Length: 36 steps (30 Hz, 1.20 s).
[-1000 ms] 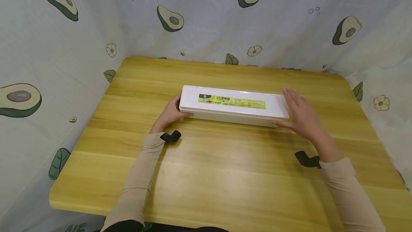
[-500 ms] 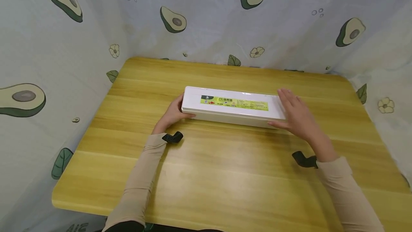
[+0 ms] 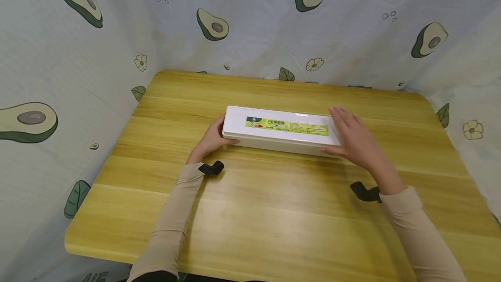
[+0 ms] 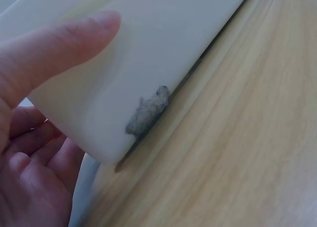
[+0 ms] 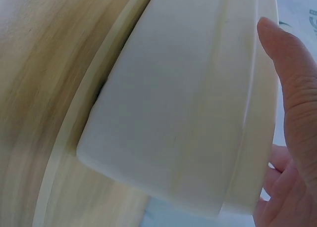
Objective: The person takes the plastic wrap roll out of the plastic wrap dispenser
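Observation:
A long white cling film box [image 3: 238, 123] with a green-yellow label lies across the table, slightly slanted. At its left end my left hand [image 3: 211, 139] grips it, thumb along the near side and the other fingers round the end. In the left wrist view that thumb [image 4: 64, 46] presses the box's side, above a grubby grey patch [image 4: 147, 112] at the bottom edge. My right hand [image 3: 356, 140] spans the right end, thumb at the near lid edge and extended fingers over the far side. The right wrist view shows the thumb [image 5: 297, 83] by the lid rim [image 5: 250, 153].
The wooden table [image 3: 254, 216] has rounded corners and reaches back to a white curtain [image 3: 258, 25] printed with avocados. A black wrist mount [image 3: 211, 168] sits on the left sleeve, and another black mount [image 3: 365, 192] on the right.
My right hand has slid left along the box, further over its right end. The left hand keeps its hold, and the box lies nearly where it was. The head view has shifted slightly.

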### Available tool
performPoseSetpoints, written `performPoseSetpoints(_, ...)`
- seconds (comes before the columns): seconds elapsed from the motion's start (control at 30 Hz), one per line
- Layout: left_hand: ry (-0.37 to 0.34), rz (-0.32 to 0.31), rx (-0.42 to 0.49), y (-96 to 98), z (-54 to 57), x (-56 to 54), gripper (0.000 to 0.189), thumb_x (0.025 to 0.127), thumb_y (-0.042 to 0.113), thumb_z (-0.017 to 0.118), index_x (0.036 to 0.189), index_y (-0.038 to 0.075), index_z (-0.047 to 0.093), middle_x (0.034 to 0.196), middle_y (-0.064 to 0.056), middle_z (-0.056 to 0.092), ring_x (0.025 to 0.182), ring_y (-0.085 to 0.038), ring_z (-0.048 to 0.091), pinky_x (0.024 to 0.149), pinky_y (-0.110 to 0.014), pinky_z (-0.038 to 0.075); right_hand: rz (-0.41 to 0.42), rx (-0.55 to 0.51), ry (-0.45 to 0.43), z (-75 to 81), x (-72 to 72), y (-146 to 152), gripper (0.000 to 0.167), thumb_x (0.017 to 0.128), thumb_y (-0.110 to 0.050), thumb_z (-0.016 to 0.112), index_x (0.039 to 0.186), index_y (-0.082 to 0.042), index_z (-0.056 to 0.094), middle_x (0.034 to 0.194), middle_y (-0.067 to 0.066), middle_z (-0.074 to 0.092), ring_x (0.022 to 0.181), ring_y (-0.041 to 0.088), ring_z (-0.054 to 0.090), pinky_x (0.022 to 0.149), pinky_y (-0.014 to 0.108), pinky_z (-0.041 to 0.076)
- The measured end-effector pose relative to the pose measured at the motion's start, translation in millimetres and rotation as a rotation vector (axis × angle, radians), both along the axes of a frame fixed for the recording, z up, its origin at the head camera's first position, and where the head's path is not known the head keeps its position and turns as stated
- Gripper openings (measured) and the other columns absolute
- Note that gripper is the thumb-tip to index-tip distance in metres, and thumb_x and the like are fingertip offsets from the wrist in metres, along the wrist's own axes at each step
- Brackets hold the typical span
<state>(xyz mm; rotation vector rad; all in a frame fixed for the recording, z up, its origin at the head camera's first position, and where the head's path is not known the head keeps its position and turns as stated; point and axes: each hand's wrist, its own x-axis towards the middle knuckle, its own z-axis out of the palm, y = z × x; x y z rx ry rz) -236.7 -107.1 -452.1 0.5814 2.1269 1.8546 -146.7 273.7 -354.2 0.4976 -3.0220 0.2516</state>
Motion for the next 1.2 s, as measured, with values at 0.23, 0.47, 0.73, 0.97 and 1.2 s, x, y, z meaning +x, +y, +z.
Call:
performPoseSetpoints(0.23, -0.025, -0.009, 0.002, -0.6, 8.0, 3.9, 0.099, 0.071, -0.004, 0.076, 0.151, 0.014, 0.020, 0.149, -0.014, 0.036, 0.130, -0.032, 0.042, 0.108, -0.046, 0.038, 0.013, 0.001, -0.013, -0.5, -3.4, -4.9, 0.112, 0.073, -0.049, 0.075, 0.152, -0.008, 0.007, 0.155, 0.021, 0.018, 0.143, 0.040, 0.017, 0.116, 0.056, 0.014)
performPoseSetpoints(0.47, -0.047, -0.003, 0.007, -1.5, 11.8, 5.5, 0.099, 0.071, -0.006, 0.075, 0.151, 0.013, 0.020, 0.150, -0.015, 0.035, 0.132, -0.033, 0.040, 0.110, -0.046, 0.035, 0.033, 0.011, 0.004, -3.5, -6.4, -7.1, 0.112, 0.072, -0.049, 0.076, 0.152, -0.008, 0.009, 0.154, 0.021, 0.022, 0.142, 0.040, 0.019, 0.116, 0.056, 0.015)
performPoseSetpoints(0.73, -0.020, 0.006, -0.006, -0.4, -1.4, 0.3, 0.098, 0.071, -0.002, 0.078, 0.150, 0.019, 0.023, 0.148, -0.009, 0.038, 0.130, -0.029, 0.043, 0.108, -0.046, 0.037, 0.041, 0.023, 0.011, -4.2, -6.1, -10.2, 0.111, 0.071, -0.048, 0.077, 0.151, -0.007, 0.012, 0.152, 0.022, 0.026, 0.142, 0.040, 0.021, 0.114, 0.058, 0.018)
performPoseSetpoints(0.97, -0.012, -0.003, 0.005, -0.8, 0.2, 1.8, 0.097, 0.071, -0.004, 0.077, 0.149, 0.017, 0.024, 0.147, -0.011, 0.038, 0.129, -0.029, 0.043, 0.107, -0.046, 0.038, 0.049, 0.015, -0.005, -4.8, -8.4, -14.8, 0.110, 0.072, -0.049, 0.075, 0.152, -0.008, 0.012, 0.152, 0.022, 0.025, 0.142, 0.040, 0.019, 0.115, 0.057, 0.017)
performPoseSetpoints(1.2, -0.001, -0.009, 0.004, -0.4, 1.0, 2.2, 0.097, 0.071, -0.004, 0.077, 0.149, 0.017, 0.024, 0.148, -0.011, 0.038, 0.129, -0.030, 0.043, 0.107, -0.046, 0.039, 0.079, 0.002, 0.023, -6.1, -8.8, -17.0, 0.108, 0.073, -0.047, 0.076, 0.151, -0.007, 0.013, 0.152, 0.023, 0.026, 0.142, 0.040, 0.020, 0.114, 0.057, 0.017)
